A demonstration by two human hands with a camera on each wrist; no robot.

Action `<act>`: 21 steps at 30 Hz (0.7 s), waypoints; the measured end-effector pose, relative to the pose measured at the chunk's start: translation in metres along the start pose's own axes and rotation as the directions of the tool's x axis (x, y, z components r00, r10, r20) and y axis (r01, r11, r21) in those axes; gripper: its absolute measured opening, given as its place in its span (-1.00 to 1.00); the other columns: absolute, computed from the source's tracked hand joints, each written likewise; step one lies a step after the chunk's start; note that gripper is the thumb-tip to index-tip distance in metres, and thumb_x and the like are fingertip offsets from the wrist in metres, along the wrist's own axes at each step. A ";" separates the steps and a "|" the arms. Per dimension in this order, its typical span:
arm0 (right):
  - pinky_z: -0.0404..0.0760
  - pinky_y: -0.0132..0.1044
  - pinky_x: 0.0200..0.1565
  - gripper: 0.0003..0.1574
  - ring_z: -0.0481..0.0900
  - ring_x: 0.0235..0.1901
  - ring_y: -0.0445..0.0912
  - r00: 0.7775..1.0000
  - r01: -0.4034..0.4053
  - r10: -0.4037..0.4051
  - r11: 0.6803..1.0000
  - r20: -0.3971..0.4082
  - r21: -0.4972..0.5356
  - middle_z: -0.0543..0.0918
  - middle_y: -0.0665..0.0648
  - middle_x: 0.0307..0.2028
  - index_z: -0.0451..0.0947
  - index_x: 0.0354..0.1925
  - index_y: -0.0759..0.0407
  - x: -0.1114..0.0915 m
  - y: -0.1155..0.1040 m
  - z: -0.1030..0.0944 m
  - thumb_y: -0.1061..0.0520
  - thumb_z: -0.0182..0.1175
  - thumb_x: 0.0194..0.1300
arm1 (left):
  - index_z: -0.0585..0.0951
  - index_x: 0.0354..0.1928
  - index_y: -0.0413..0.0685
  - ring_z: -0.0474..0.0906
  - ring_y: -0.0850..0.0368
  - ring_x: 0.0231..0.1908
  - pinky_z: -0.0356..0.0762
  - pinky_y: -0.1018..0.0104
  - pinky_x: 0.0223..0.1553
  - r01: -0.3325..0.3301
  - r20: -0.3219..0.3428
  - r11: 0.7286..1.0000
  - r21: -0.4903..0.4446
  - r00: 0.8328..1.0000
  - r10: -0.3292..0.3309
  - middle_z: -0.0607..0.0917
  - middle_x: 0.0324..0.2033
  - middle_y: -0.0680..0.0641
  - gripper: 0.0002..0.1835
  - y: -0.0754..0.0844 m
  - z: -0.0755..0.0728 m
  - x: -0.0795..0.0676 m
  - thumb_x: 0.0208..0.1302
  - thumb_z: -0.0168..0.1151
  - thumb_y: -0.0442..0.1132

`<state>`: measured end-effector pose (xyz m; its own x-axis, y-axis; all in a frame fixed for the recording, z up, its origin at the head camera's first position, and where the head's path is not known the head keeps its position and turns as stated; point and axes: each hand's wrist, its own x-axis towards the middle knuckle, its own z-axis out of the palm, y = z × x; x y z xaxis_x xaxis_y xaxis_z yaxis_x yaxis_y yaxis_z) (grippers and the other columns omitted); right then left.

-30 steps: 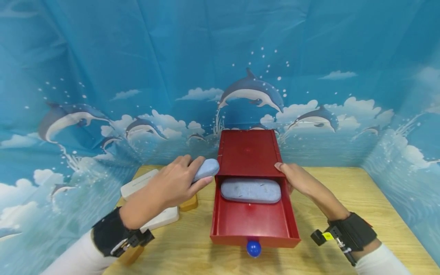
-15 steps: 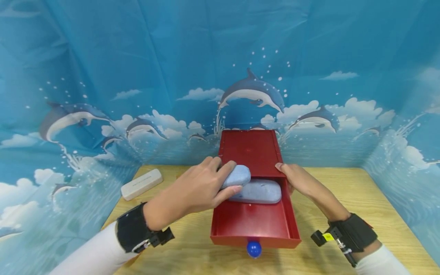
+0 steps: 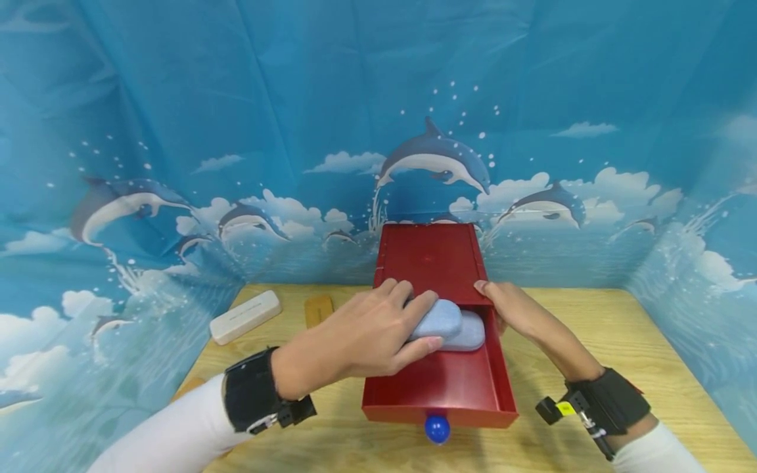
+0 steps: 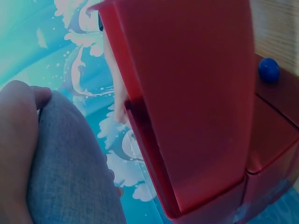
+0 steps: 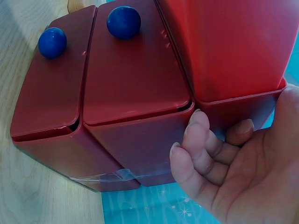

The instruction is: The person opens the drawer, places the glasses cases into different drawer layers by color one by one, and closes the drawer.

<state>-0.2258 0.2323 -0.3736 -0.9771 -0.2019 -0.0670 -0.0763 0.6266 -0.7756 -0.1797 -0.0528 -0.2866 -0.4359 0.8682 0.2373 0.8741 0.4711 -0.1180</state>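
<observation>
A light-blue glasses case (image 3: 439,320) is gripped in my left hand (image 3: 367,328), above the pulled-out top drawer (image 3: 434,387). The fabric-like case (image 4: 70,163) fills the lower left of the left wrist view. Inside the drawer, at the back, lies a second pale-blue case (image 3: 470,330), partly hidden by the held one. My right hand (image 3: 511,305) holds the red drawer cabinet (image 3: 428,259) at its right front edge, thumb on top. In the right wrist view its fingers (image 5: 205,158) curl against the cabinet's side.
A white case (image 3: 245,317) lies at the table's left, with a yellow-brown object (image 3: 319,309) beside it. Two lower drawers (image 5: 135,70) are shut, each with a blue knob (image 5: 124,22). A dolphin-print curtain (image 3: 331,98) stands behind the wooden table (image 3: 579,328).
My left hand has carried the glasses case from left of the cabinet rightward, over the drawer and above the second case. My right hand has stayed on the cabinet.
</observation>
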 end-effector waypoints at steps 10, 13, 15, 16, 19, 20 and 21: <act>0.57 -0.09 -0.48 -0.21 0.53 -0.67 0.09 0.999 0.031 -0.031 0.999 0.023 0.036 0.51 0.17 -0.73 0.58 -0.32 0.24 -0.001 0.003 -0.001 -0.29 -0.36 0.50 | 0.21 0.37 0.01 0.25 0.27 -0.25 0.38 0.42 -0.34 -0.065 0.063 0.995 -0.072 0.996 0.070 0.41 -0.18 0.06 -0.32 0.012 0.002 0.012 0.42 -0.35 0.28; 0.58 -0.08 -0.49 -0.21 0.52 -0.66 0.09 0.999 0.039 -0.040 0.998 0.032 0.041 0.51 0.17 -0.71 0.59 -0.30 0.23 -0.001 0.003 -0.001 -0.28 -0.37 0.51 | 0.20 0.37 0.01 0.26 0.29 -0.24 0.37 0.43 -0.34 -0.079 0.081 0.992 -0.098 0.993 0.088 0.42 -0.17 0.07 -0.33 0.015 0.005 0.015 0.42 -0.36 0.27; 0.58 -0.07 -0.50 -0.21 0.52 -0.66 0.09 0.998 0.041 -0.043 0.998 0.035 0.045 0.51 0.17 -0.70 0.59 -0.30 0.23 -0.001 0.003 -0.001 -0.28 -0.38 0.51 | 0.18 0.38 0.01 0.27 0.29 -0.23 0.37 0.44 -0.31 -0.089 0.095 0.990 -0.105 0.990 0.099 0.43 -0.15 0.07 -0.33 0.017 0.007 0.016 0.42 -0.36 0.27; 0.58 -0.06 -0.50 -0.21 0.52 -0.66 0.09 0.998 0.042 -0.043 0.998 0.037 0.047 0.52 0.16 -0.70 0.59 -0.30 0.22 -0.001 0.003 -0.001 -0.28 -0.38 0.51 | 0.17 0.39 0.00 0.27 0.29 -0.22 0.37 0.44 -0.29 -0.093 0.103 0.990 -0.108 0.989 0.104 0.43 -0.14 0.06 -0.32 0.018 0.008 0.017 0.42 -0.37 0.26; 0.58 -0.04 -0.50 -0.20 0.53 -0.66 0.08 0.998 0.049 -0.052 0.998 0.041 0.050 0.52 0.16 -0.70 0.60 -0.29 0.22 -0.001 0.003 -0.001 -0.28 -0.40 0.51 | 0.13 0.42 -0.01 0.27 0.27 -0.18 0.37 0.42 -0.22 -0.102 0.145 0.989 -0.110 0.982 0.117 0.43 -0.09 0.05 -0.31 0.020 0.011 0.019 0.43 -0.39 0.26; 0.58 -0.04 -0.50 -0.19 0.53 -0.66 0.08 0.998 0.052 -0.054 0.997 0.041 0.052 0.52 0.16 -0.71 0.60 -0.30 0.22 -0.001 0.003 -0.001 -0.28 -0.40 0.51 | 0.10 0.44 0.00 0.26 0.27 -0.16 0.36 0.42 -0.20 -0.102 0.172 0.989 -0.111 0.978 0.120 0.42 -0.06 0.05 -0.30 0.021 0.012 0.020 0.43 -0.40 0.26; 0.58 -0.04 -0.50 -0.19 0.52 -0.67 0.08 0.997 0.057 -0.059 0.997 0.041 0.048 0.52 0.16 -0.71 0.59 -0.30 0.23 -0.001 0.003 -0.001 -0.28 -0.40 0.51 | 0.08 0.45 0.01 0.25 0.27 -0.14 0.36 0.41 -0.16 -0.102 0.197 0.988 -0.114 0.973 0.123 0.42 -0.03 0.04 -0.29 0.021 0.013 0.021 0.43 -0.42 0.27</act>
<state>-0.2250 0.2349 -0.3751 -0.9618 -0.2696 -0.0467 -0.1226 0.5771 -0.8075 -0.1727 -0.0227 -0.2967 -0.3583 0.9332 0.0258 0.9328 0.3590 -0.0313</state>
